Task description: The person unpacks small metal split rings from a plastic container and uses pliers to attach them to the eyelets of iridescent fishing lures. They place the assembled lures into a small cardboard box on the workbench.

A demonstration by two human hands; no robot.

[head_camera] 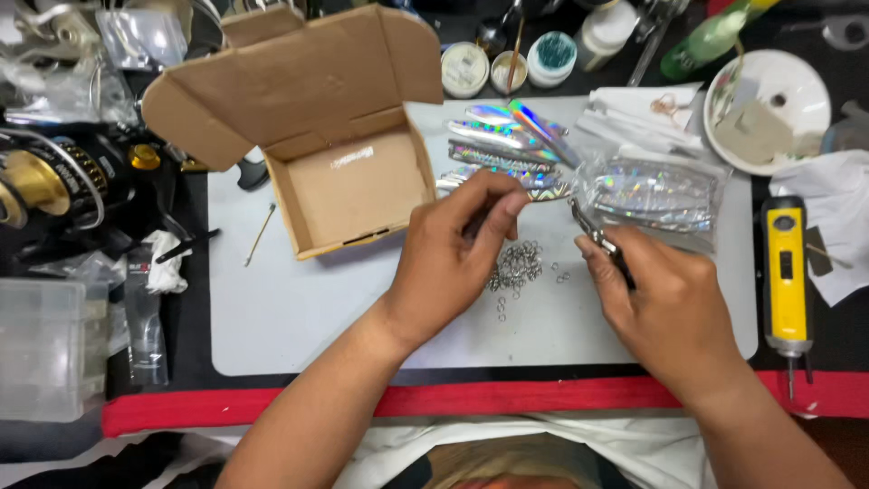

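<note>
Left hand [457,249], frame centre: fingers closed in a pinch on the tail end of a holographic lure blade [543,191], whose foil body points toward upper right. Right hand [665,303], right of centre: clenched round the handles of small split-ring pliers [593,234], tip just beside the blade's end. Loose pile of split rings [518,265] lies on the grey mat [299,317] directly below both hands.

More blades fan out above [507,136], beside an open cardboard box [348,186]; a clear bag of blades [656,195] sits at right.

Judgement: keep the pinch close to the blade's eyelet so it cannot twist; bring the plier tip square to the ring; work low over the mat so a dropped ring lands in the pile.
</note>
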